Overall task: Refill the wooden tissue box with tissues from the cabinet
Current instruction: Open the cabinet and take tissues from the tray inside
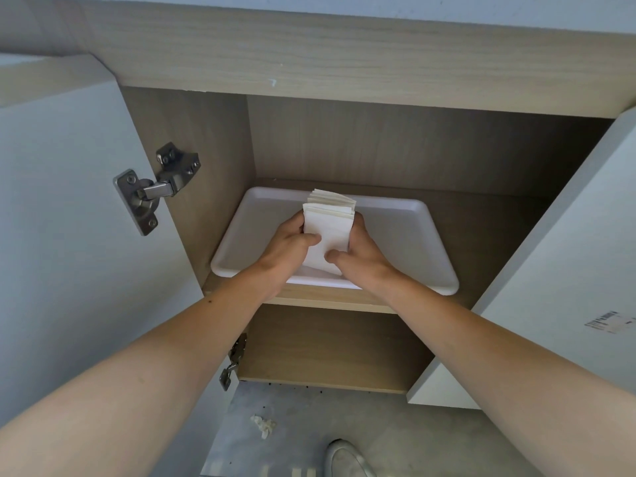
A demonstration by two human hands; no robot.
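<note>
A stack of white folded tissues (328, 222) stands tilted above a white tray (406, 235) on the upper shelf of the open cabinet. My left hand (290, 244) grips the stack's left side, thumb across its front. On the right side, my right hand (359, 251) holds the same stack, fingers behind it. A few loose white sheets (316, 274) lie in the tray under my hands. The wooden tissue box is not in view.
Both cabinet doors stand open: the left door (69, 218) with a metal hinge (155, 185), the right door (557, 277). A lower shelf compartment (330, 346) sits below. On the grey floor lie a crumpled tissue (263, 425) and a shoe (347, 457).
</note>
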